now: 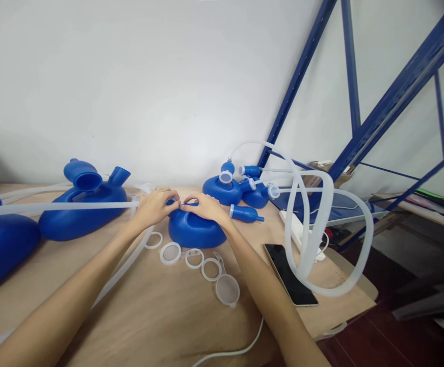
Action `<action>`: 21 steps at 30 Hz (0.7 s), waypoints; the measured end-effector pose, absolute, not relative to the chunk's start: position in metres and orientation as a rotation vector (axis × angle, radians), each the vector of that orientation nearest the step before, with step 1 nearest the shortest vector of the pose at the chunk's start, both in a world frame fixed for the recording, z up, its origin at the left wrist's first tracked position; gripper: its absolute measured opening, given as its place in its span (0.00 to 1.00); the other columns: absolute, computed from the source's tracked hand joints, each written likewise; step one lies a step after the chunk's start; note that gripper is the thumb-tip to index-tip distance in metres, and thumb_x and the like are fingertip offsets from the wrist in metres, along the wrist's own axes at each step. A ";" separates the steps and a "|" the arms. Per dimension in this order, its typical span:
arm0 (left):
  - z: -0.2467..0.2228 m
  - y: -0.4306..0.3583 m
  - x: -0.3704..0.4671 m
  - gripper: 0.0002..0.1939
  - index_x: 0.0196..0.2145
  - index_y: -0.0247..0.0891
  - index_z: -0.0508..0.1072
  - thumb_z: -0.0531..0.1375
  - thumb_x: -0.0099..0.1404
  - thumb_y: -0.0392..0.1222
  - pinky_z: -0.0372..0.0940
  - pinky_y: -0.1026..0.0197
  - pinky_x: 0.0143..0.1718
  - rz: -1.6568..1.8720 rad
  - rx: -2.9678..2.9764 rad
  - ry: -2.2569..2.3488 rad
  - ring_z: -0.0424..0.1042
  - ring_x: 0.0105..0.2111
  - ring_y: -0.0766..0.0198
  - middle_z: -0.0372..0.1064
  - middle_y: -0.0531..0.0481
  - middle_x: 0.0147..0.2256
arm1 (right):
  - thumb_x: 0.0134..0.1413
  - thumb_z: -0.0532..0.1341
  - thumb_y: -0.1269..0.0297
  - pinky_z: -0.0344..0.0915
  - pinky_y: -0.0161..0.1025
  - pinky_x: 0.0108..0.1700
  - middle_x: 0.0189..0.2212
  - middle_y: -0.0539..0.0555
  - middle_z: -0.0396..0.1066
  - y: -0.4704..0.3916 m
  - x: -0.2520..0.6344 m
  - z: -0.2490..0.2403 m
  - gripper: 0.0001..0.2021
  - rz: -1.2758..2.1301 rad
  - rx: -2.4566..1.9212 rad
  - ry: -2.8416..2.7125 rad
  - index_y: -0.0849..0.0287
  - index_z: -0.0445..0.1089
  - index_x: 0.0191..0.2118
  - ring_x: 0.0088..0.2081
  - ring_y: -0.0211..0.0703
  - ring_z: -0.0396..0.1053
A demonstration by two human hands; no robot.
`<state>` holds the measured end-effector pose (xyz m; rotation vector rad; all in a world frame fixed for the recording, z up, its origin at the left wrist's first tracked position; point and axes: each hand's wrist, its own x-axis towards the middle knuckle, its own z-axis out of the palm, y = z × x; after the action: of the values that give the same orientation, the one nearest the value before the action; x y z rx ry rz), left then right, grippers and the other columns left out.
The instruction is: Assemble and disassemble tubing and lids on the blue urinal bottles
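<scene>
A blue plastic urinal bottle [197,232] lies on the table between my hands, its body toward me. At its neck, the curled fingers of my left hand [156,206] press in from the left. My right hand [202,207] reaches over the top of the bottle, with thumb and fingers closed at the same neck. What exactly the fingertips pinch there is hidden. Just in front of the bottle lie a white cap [170,253], a larger round cap [228,289] and white rings [211,269]. Close to my right wrist rests a blue nozzle piece [245,213].
More blue bottles stand at the left [86,216] and at the back right [222,191]. A white corrugated hose [319,239] loops over the right side, near a phone [290,275] and a power strip [300,234]. A blue metal rack [302,71] rises behind.
</scene>
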<state>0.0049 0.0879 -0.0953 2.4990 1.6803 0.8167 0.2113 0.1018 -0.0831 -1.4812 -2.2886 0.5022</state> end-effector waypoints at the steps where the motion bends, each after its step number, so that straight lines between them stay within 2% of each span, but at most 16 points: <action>1: -0.096 0.088 0.006 0.17 0.37 0.41 0.79 0.53 0.68 0.51 0.65 0.53 0.42 0.830 2.480 1.702 0.76 0.45 0.49 0.79 0.44 0.43 | 0.62 0.65 0.41 0.69 0.43 0.57 0.53 0.47 0.82 0.101 0.211 -0.083 0.19 0.513 -1.481 -2.285 0.43 0.81 0.51 0.57 0.54 0.77; 8: -0.099 0.090 0.007 0.18 0.36 0.41 0.80 0.53 0.68 0.52 0.65 0.53 0.43 0.891 2.396 1.740 0.76 0.47 0.47 0.80 0.43 0.45 | 0.60 0.68 0.42 0.70 0.41 0.55 0.51 0.49 0.83 0.103 0.209 -0.084 0.20 0.578 -1.503 -2.237 0.45 0.83 0.51 0.55 0.54 0.79; 13: -0.088 0.090 0.000 0.19 0.36 0.42 0.80 0.56 0.65 0.56 0.66 0.54 0.47 0.824 2.419 1.582 0.77 0.44 0.51 0.81 0.46 0.43 | 0.60 0.69 0.45 0.70 0.38 0.55 0.53 0.48 0.82 0.108 0.212 -0.088 0.17 0.625 -1.415 -2.256 0.45 0.82 0.51 0.56 0.49 0.78; 17: -0.083 0.089 -0.001 0.21 0.35 0.42 0.79 0.55 0.64 0.60 0.66 0.54 0.47 0.830 2.390 1.545 0.76 0.43 0.51 0.81 0.45 0.42 | 0.60 0.69 0.42 0.70 0.39 0.55 0.52 0.48 0.82 0.109 0.211 -0.089 0.18 0.604 -1.448 -2.248 0.45 0.82 0.50 0.56 0.50 0.78; 21: -0.086 0.088 0.001 0.19 0.35 0.42 0.78 0.55 0.64 0.57 0.65 0.54 0.44 0.865 2.365 1.617 0.76 0.42 0.50 0.81 0.45 0.41 | 0.58 0.69 0.39 0.70 0.39 0.54 0.51 0.49 0.83 0.108 0.210 -0.087 0.21 0.598 -1.483 -2.230 0.44 0.83 0.49 0.55 0.51 0.78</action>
<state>0.0014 0.0883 -0.0864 2.3649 1.6166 0.8652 0.2097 0.1078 -0.0871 -1.4833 -2.2296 0.5984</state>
